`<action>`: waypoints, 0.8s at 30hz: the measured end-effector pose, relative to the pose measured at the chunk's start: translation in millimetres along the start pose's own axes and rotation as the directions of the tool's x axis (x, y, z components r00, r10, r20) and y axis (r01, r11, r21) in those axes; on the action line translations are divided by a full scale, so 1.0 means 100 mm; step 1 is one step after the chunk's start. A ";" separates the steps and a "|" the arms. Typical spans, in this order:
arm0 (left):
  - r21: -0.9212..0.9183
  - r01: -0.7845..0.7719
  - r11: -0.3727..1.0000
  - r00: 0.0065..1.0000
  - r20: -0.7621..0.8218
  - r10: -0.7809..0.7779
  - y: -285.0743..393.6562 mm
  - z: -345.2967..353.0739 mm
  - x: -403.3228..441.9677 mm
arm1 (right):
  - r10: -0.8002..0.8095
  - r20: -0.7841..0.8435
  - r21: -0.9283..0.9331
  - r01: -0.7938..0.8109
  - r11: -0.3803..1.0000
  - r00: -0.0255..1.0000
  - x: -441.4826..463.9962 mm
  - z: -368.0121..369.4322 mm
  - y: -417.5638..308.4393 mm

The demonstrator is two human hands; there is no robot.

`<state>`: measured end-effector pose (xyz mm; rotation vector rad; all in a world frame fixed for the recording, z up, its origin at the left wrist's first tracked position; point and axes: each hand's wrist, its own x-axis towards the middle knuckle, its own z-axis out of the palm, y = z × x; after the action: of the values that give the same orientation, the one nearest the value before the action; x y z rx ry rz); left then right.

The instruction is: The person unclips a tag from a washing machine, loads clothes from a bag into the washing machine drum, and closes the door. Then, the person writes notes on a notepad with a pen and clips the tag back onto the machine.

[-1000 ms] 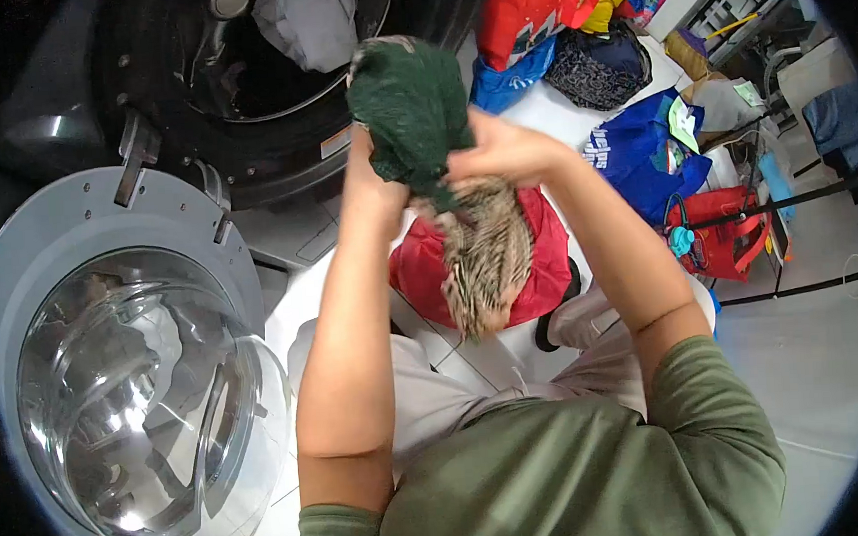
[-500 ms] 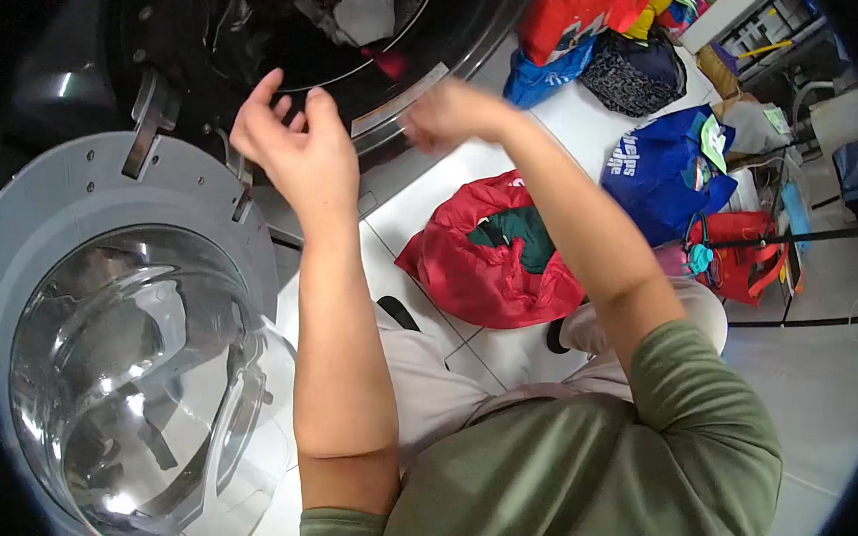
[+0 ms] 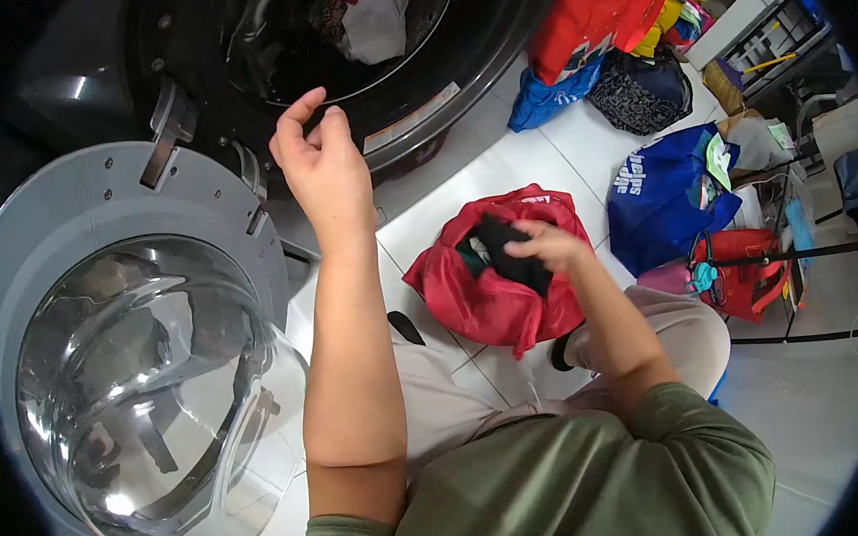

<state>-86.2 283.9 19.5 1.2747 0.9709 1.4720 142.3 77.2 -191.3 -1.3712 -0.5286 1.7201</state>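
Observation:
A red cloth bag (image 3: 460,300) stands open on the tiled floor between the legs, with dark green cloth showing inside. At its mouth my right hand (image 3: 550,246) grips a black cloth (image 3: 512,263). My left hand (image 3: 325,166) is raised with curled, separated fingers and holds nothing; it is beside the rim of the front-loading washer opening (image 3: 439,105). Inside the drum lie a white cloth (image 3: 376,24) and some darker, patterned cloth.
The washer's round glass door (image 3: 141,384) hangs open at the left. Toward the upper right stand a red bag (image 3: 595,12), a dark patterned bag (image 3: 639,91) and a blue bag (image 3: 665,195). A rack (image 3: 779,50) is beyond.
The green and patterned clothes have left my hands. My right hand has moved from the washer down to the red bag and taken hold of black cloth. My left hand remains raised.

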 end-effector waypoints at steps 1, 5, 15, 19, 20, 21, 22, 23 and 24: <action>-0.057 0.054 0.997 0.999 0.002 -0.054 0.00 0.02 -0.02 | -0.143 0.015 0.021 0.143 0.989 0.990 -0.26 -0.01 -0.29; -0.078 0.192 0.978 0.964 0.204 -0.173 0.01 0.04 -0.07 | -0.437 -0.152 -0.174 0.411 0.895 0.887 -0.98 0.21 -1.28; 0.111 0.269 0.957 0.477 0.848 -0.233 0.11 0.31 -0.65 | -0.432 0.278 -0.621 0.503 0.601 0.858 -1.01 1.17 -2.37; -0.002 0.469 0.883 0.852 0.262 -0.453 0.05 0.27 -0.23 | -0.617 -0.091 -0.370 0.549 0.750 0.782 -0.29 0.73 -2.01; -0.412 0.315 0.855 0.936 0.286 -0.207 -0.04 0.20 -0.02 | -0.554 -0.197 -0.417 0.443 0.794 0.809 -0.06 0.51 -1.72; -0.538 0.230 0.811 0.968 0.215 -0.131 0.04 0.15 0.12 | -0.480 -0.282 -0.560 0.264 0.785 0.831 0.25 0.24 -1.30; -0.516 0.202 0.832 0.979 0.092 -0.181 0.12 0.11 0.16 | -0.359 -0.365 -0.734 -0.028 0.679 0.859 0.39 0.18 -0.89; -0.439 0.218 0.872 0.974 0.147 -0.170 0.08 0.10 0.15 | -0.229 -0.440 -0.832 -0.298 0.468 0.868 0.53 0.12 -0.49; -0.360 0.229 0.904 0.966 0.199 -0.165 0.03 0.09 0.13 | -0.189 -0.368 -0.918 -0.323 0.231 0.910 0.68 0.01 -0.02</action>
<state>-78.4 295.3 26.9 0.9648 0.6430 1.2963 139.1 134.4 -228.7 -2.6138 -1.4897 0.9295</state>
